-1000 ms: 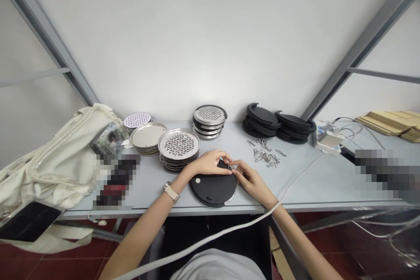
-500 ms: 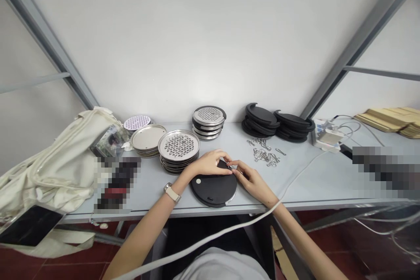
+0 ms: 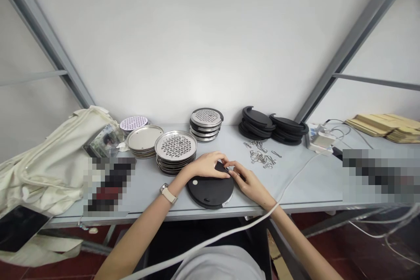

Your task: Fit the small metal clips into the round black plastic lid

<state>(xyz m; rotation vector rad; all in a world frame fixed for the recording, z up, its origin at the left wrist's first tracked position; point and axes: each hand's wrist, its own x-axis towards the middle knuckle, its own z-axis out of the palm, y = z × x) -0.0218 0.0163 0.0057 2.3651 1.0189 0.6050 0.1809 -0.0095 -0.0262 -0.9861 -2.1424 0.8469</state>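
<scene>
A round black grater base [image 3: 210,193] lies near the table's front edge, with a pale dot, a small slot and a strip of shiny metal at its lower right rim. My left hand [image 3: 209,166] rests over its upper part, fingers curled onto the far edge. Opposite, my right hand [image 3: 246,182] is closed in a pinch at the upper right rim, fingertips near those of my left. A tiny glint shows there, but what is pinched is too small to name. Just left of the base stands a stack of metal grater discs [image 3: 176,146].
Behind my hands are a stack of black-rimmed graters [image 3: 206,117] and two piles of black bases [image 3: 257,119]. Small metal clips [image 3: 260,157] lie scattered to the right. Plain metal discs [image 3: 145,136] stand left. A white cable [image 3: 210,241] crosses in front of my forearms.
The whole view has shifted slightly left. Both hands keep nearly the same hold at the base's far rim, with only slight finger movement.
</scene>
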